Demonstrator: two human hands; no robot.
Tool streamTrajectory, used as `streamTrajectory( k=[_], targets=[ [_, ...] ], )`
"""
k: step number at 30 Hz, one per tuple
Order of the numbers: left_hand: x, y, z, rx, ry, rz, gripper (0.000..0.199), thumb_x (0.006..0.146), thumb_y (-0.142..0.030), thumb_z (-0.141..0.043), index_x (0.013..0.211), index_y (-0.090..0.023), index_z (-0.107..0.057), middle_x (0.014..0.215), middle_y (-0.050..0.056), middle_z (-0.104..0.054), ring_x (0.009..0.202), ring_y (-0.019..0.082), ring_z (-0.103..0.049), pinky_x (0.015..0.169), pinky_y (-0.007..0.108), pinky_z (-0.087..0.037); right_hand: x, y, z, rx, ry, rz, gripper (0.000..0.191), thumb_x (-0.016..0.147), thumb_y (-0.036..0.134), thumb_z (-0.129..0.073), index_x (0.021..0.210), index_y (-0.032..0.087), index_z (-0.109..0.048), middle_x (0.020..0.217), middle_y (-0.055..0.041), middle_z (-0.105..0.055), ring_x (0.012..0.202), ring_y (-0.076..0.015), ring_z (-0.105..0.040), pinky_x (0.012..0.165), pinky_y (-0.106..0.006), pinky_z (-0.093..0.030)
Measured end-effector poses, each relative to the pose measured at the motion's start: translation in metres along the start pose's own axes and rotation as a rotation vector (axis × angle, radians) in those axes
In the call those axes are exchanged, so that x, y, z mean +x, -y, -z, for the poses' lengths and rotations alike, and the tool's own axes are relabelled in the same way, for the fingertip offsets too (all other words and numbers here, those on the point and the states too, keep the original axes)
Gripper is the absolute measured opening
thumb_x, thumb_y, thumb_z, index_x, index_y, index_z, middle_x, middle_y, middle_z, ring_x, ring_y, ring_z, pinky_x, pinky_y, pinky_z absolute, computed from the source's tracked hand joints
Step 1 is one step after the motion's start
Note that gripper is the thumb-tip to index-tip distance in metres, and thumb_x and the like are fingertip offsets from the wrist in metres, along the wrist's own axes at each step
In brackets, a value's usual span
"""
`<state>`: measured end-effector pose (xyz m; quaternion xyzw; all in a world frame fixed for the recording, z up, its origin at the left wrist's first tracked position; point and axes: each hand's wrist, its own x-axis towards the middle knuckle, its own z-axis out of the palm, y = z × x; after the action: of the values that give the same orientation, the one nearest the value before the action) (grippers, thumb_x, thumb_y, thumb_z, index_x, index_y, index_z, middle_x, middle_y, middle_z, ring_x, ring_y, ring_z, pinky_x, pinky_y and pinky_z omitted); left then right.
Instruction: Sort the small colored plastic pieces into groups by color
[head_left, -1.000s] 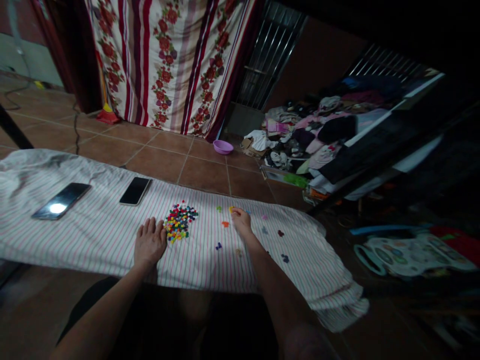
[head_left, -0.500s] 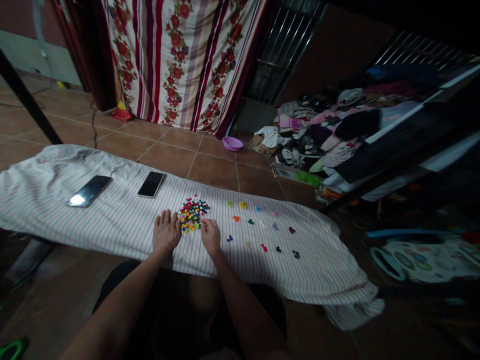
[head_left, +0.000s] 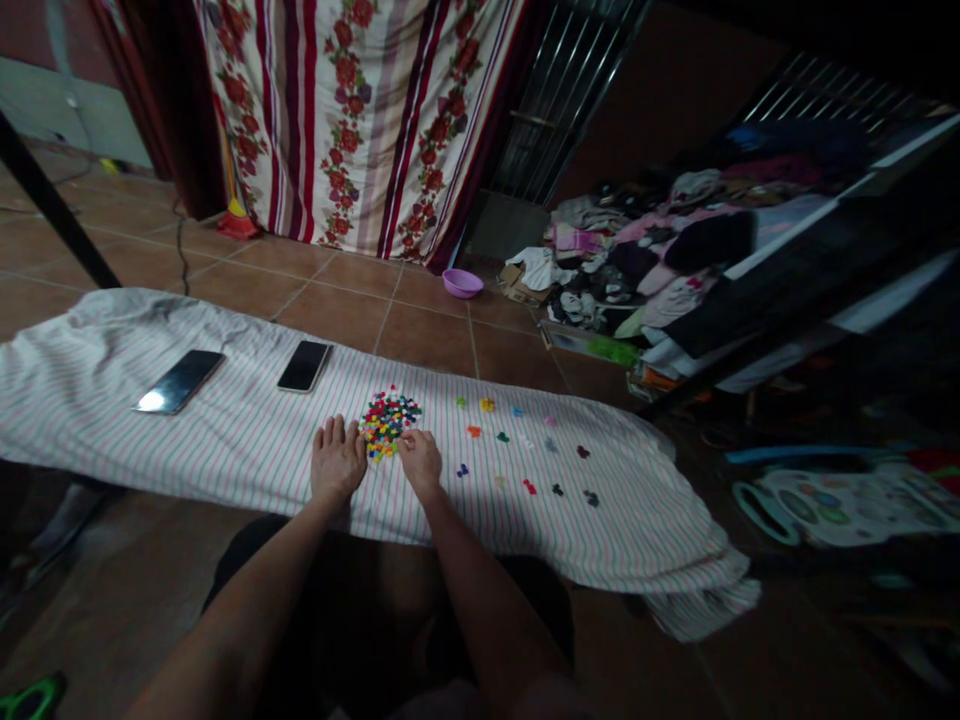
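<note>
A heap of small multicoloured pieces (head_left: 386, 420), like beads or pegs, lies on a striped cloth (head_left: 247, 450). My left hand (head_left: 338, 458) rests flat on the cloth against the heap's left edge, fingers stretched out and holding nothing. At the lower right of the heap, my right hand (head_left: 421, 460) has its thumb and fingers drawn together in a pinch; whatever may be between them is too small to make out. To the right, several little colour-sorted clusters are spread in rows, among them a yellow cluster (head_left: 487, 405), an orange cluster (head_left: 474, 431) and a red cluster (head_left: 529, 487).
Two phones, one dark phone (head_left: 180, 382) and one light-edged phone (head_left: 304, 366), lie left of the heap. Beyond the cloth are a purple basin (head_left: 462, 284), a floral curtain (head_left: 375, 130) and a pile of clothes (head_left: 645, 250). A dark pole (head_left: 56, 200) slants at the left.
The view has shifted slightly. My right hand stays at the heap's right edge, its fingertips now reaching a little further into the pieces. My left hand still lies flat.
</note>
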<state>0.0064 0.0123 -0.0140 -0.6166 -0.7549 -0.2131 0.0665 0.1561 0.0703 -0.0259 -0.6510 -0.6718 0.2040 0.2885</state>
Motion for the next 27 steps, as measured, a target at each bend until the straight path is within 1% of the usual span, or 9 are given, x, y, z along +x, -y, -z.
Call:
streamTrajectory(
  k=[4, 8, 12, 17, 22, 25, 27],
  targets=[
    [-0.001, 0.001, -0.001, -0.009, -0.002, -0.006, 0.051, 0.094, -0.037, -0.029, 0.128, -0.011, -0.057, 0.140, 0.021, -0.050, 0.134, 0.032, -0.042, 0.109, 0.050, -0.031, 0.006, 0.001, 0.001, 0.009, 0.041, -0.019, 0.012, 0.077, 0.025, -0.064, 0.087, 0.025, -0.070, 0.089, -0.0020, -0.063, 0.080, -0.0161, -0.060, 0.074, -0.026, -0.044],
    [-0.001, 0.002, -0.003, 0.004, 0.000, -0.010, 0.052, 0.094, -0.037, -0.028, 0.128, -0.011, -0.056, 0.140, 0.021, -0.050, 0.135, 0.032, -0.041, 0.109, 0.050, -0.031, 0.007, -0.003, 0.000, 0.062, 0.038, -0.043, 0.011, 0.075, 0.026, -0.065, 0.085, 0.024, -0.070, 0.088, -0.0006, -0.065, 0.079, -0.0151, -0.061, 0.074, -0.025, -0.045],
    [-0.001, 0.001, -0.001, -0.030, 0.002, -0.003, 0.051, 0.093, -0.036, -0.029, 0.128, -0.010, -0.057, 0.141, 0.022, -0.049, 0.135, 0.033, -0.041, 0.108, 0.050, -0.031, 0.007, -0.009, -0.001, 0.215, 0.031, -0.060, 0.009, 0.076, 0.027, -0.062, 0.082, 0.024, -0.067, 0.085, 0.0024, -0.067, 0.076, -0.0130, -0.062, 0.075, -0.025, -0.048],
    [-0.001, 0.000, 0.001, 0.003, -0.008, -0.020, 0.052, 0.093, -0.037, -0.029, 0.128, -0.011, -0.057, 0.139, 0.022, -0.050, 0.134, 0.032, -0.042, 0.107, 0.050, -0.032, 0.007, -0.013, 0.000, 0.445, 0.034, -0.104, 0.008, 0.074, 0.030, -0.060, 0.080, 0.024, -0.061, 0.078, 0.0040, -0.067, 0.078, -0.0148, -0.064, 0.078, -0.028, -0.051],
    [-0.002, 0.002, -0.002, 0.042, -0.021, -0.036, 0.051, 0.093, -0.036, -0.028, 0.127, -0.011, -0.058, 0.138, 0.021, -0.052, 0.132, 0.033, -0.044, 0.105, 0.049, -0.034, 0.005, -0.017, 0.001, 0.539, 0.008, -0.108, 0.009, 0.072, 0.028, -0.059, 0.080, 0.024, -0.059, 0.078, 0.0035, -0.067, 0.078, -0.0151, -0.065, 0.078, -0.028, -0.051],
    [-0.002, 0.004, -0.004, 0.043, -0.029, -0.039, 0.051, 0.092, -0.035, -0.028, 0.127, -0.012, -0.058, 0.137, 0.021, -0.053, 0.131, 0.032, -0.045, 0.105, 0.049, -0.035, 0.002, -0.018, 0.002, 0.583, 0.012, -0.091, 0.011, 0.068, 0.025, -0.059, 0.079, 0.023, -0.059, 0.076, 0.0035, -0.065, 0.075, -0.0150, -0.064, 0.076, -0.028, -0.050],
    [-0.002, 0.004, -0.004, 0.039, -0.032, -0.036, 0.051, 0.092, -0.036, -0.028, 0.127, -0.012, -0.057, 0.137, 0.020, -0.053, 0.132, 0.031, -0.044, 0.106, 0.049, -0.034, 0.001, -0.018, 0.003, 0.660, 0.030, -0.120, 0.012, 0.067, 0.025, -0.059, 0.079, 0.023, -0.059, 0.074, 0.0035, -0.064, 0.072, -0.0149, -0.063, 0.070, -0.027, -0.050]
  ],
)
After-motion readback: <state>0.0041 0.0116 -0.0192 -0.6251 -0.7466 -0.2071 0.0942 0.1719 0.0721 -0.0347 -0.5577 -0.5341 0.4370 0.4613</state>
